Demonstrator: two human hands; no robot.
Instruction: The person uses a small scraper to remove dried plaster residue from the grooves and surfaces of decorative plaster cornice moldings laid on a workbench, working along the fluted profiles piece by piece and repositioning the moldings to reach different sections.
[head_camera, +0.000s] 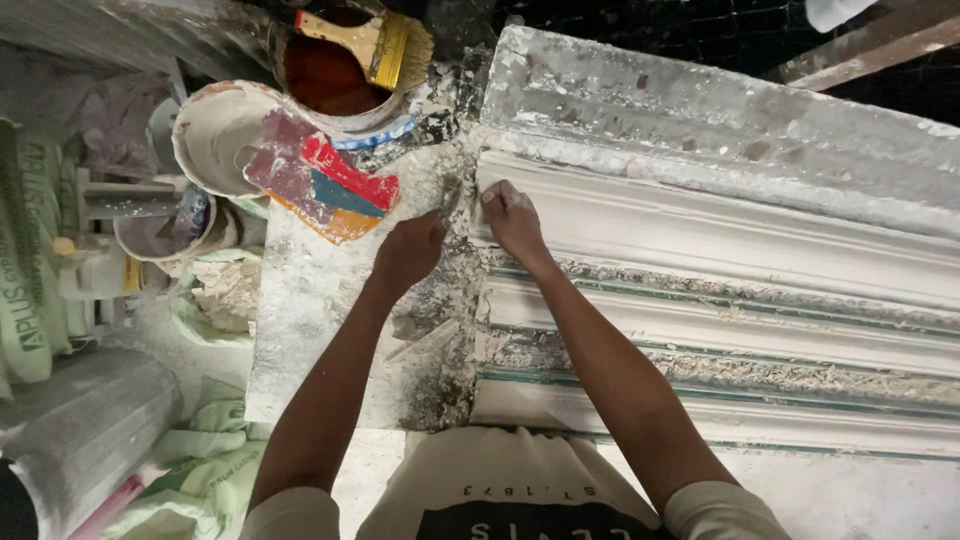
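Note:
A long white plaster moulding (720, 240) with several ridges lies across a dusty bench. My right hand (512, 218) presses its fingers on the left end of the top ridge. Just to its left, my left hand (410, 250) is closed around a small metal scraper (447, 196), whose blade touches the end of the moulding. Both hands are coated with plaster dust. Crumbled plaster fills the grooves below my right forearm.
A plaster-smeared board (320, 300) lies under my left arm. At the back stand a tin of dark red liquid (325, 75) with a yellow-handled brush (375, 45) across it and a white bucket (215, 130). Green printed sacks (30, 270) pile up at left.

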